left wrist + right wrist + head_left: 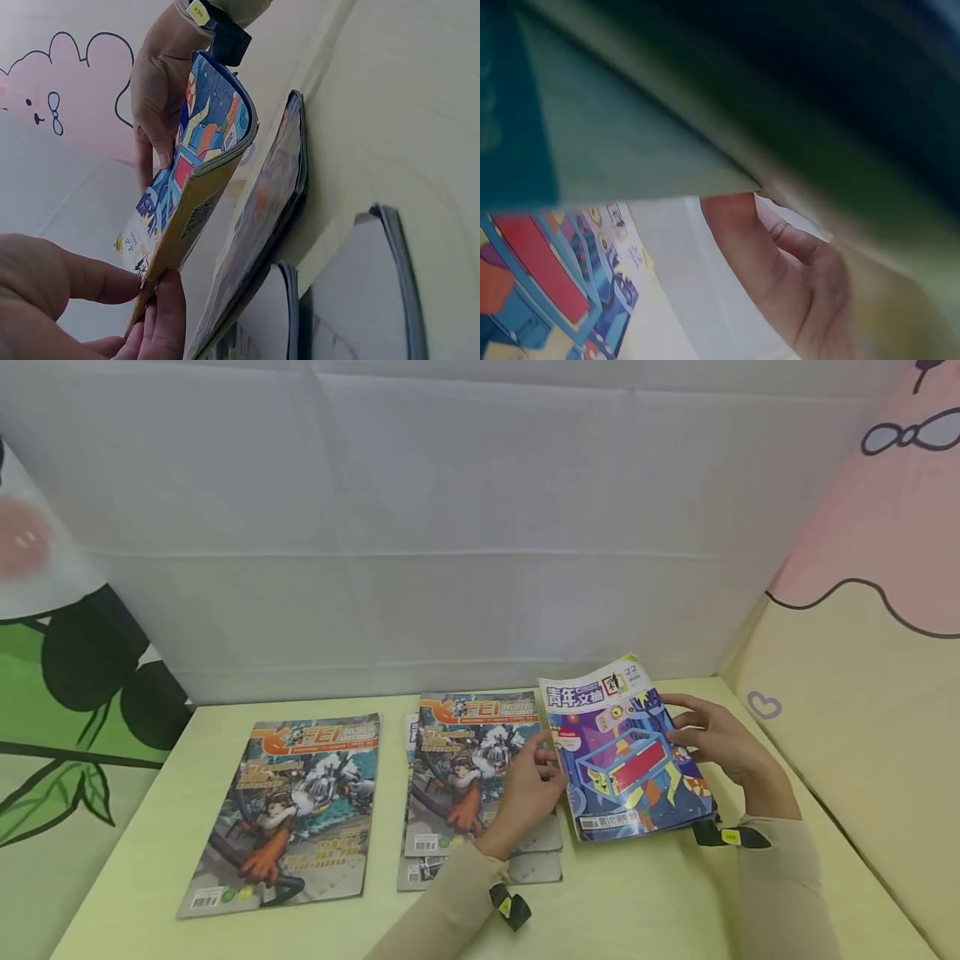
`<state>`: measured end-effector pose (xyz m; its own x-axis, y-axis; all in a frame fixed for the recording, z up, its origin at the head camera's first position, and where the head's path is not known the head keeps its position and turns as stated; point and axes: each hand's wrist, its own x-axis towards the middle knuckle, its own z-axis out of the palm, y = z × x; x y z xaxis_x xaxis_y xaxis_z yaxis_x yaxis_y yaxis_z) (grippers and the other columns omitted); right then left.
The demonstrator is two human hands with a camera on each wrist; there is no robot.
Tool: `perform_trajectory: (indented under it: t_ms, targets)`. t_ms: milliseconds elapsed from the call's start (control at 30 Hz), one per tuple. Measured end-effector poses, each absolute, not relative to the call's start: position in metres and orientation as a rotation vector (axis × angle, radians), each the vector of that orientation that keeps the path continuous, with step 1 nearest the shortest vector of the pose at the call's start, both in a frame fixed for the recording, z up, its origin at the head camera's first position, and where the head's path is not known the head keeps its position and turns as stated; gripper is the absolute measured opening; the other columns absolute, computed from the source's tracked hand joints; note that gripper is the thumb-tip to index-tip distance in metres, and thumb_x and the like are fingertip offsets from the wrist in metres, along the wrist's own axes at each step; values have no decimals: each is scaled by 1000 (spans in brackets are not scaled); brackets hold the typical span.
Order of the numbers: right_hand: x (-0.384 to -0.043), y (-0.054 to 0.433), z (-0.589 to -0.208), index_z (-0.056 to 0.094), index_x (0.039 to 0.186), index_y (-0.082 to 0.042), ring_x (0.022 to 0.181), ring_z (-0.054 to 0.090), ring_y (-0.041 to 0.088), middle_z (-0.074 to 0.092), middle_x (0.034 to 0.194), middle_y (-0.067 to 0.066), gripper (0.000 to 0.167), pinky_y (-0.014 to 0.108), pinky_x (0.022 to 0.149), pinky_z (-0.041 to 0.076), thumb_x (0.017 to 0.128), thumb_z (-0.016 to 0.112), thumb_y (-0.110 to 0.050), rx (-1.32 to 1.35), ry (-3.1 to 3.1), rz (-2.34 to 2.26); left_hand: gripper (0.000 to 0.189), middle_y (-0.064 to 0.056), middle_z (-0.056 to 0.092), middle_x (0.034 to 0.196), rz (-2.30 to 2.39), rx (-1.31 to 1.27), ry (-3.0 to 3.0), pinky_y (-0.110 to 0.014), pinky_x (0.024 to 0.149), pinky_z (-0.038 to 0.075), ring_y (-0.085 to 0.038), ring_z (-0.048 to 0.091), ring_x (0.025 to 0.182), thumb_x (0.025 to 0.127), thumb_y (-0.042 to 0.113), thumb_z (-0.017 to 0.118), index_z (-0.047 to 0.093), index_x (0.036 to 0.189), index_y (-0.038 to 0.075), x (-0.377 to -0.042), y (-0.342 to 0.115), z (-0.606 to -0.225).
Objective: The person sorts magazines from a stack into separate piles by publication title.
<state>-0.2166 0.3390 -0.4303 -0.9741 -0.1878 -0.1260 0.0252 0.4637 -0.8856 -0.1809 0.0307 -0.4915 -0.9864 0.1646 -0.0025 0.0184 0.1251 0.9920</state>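
Note:
Both hands hold a purple-and-blue magazine [622, 768] at the table's right side, raised and tilted above the surface. My left hand [531, 789] pinches its left edge; in the left wrist view, thumb and fingers [171, 319] meet at the spine. My right hand [723, 743] grips the opposite edge, its thumb on the cover. Beneath the held magazine lies another magazine [262, 217], apart from it. In the right wrist view a cover with the same kind of artwork [547, 270] shows below blurred pages close to the camera.
Left of the held magazine, a grey FEI magazine [465, 777] lies on top of others, whose edges [540, 867] stick out below. Another FEI magazine [292, 810] lies at the left of the yellow table [615, 902]. A white cloth wall [450, 527] stands behind.

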Motion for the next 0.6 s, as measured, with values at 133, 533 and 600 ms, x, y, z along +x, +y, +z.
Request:
perform_trajectory:
  t_ms: [133,533,600]
  targets:
    - [-217,349,-433,32,171,3,90,72,22,60,121,26,68,36,76,69,110,61,-1,-140,2518,-1529,73,-12,69,132,2051,158,2189,-30,80,65,-14,71,103,96,-1,76,49,164,4,-179,38,-491]
    - [-214,374,-437,31,171,3,91,71,15,60,124,24,65,32,77,68,113,59,-4,-48,2593,-1511,83,-22,59,159,2141,291,1889,-42,101,64,-36,70,128,94,-9,74,38,168,1,-179,50,-496]
    - [-215,375,-440,32,170,4,90,71,14,61,122,21,64,31,77,67,112,59,-3,-38,2599,-1522,86,-21,57,162,2116,313,1881,-44,104,63,-37,68,132,94,-9,74,36,170,3,-179,50,-497]
